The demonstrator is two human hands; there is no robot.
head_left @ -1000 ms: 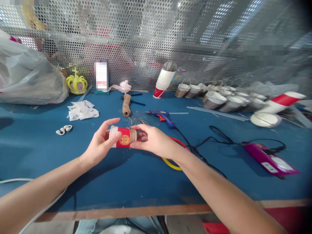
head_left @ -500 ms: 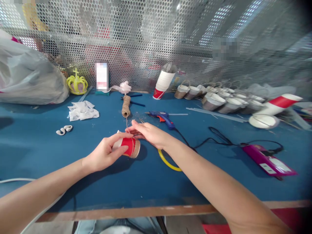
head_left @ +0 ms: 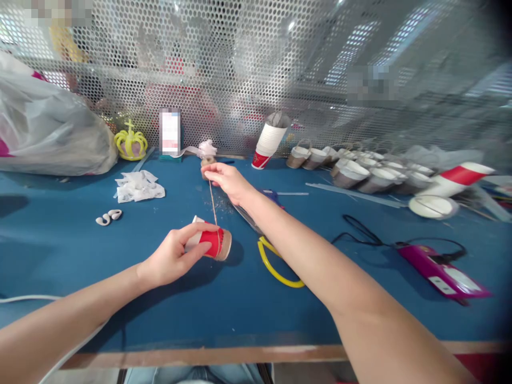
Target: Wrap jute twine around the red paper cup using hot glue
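My left hand (head_left: 176, 253) is wrapped round a red and white paper cup (head_left: 212, 241) lying on its side above the blue table, its open or base end to the right. Brown twine is wound round the cup's right end. From there a strand of twine (head_left: 213, 205) runs taut up to my right hand (head_left: 226, 180), whose fingers are pinched on it. Just behind those fingertips, partly hidden, is the twine roll (head_left: 207, 161). Under my right forearm lie scissors with yellow handles (head_left: 280, 274). The arm also covers most of the blue glue gun (head_left: 274, 197).
Twine-wrapped cups (head_left: 348, 173) crowd the back right, beside a leaning cup stack (head_left: 269, 144). A purple power strip (head_left: 444, 272) with a black cord lies at right. On the left are crumpled white tissue (head_left: 139, 186), a yellow crown (head_left: 131, 143) and a plastic bag (head_left: 56, 128).
My right hand has moved from beside the cup up and away to the twine roll, drawing the strand straight. My left hand keeps its hold on the cup.
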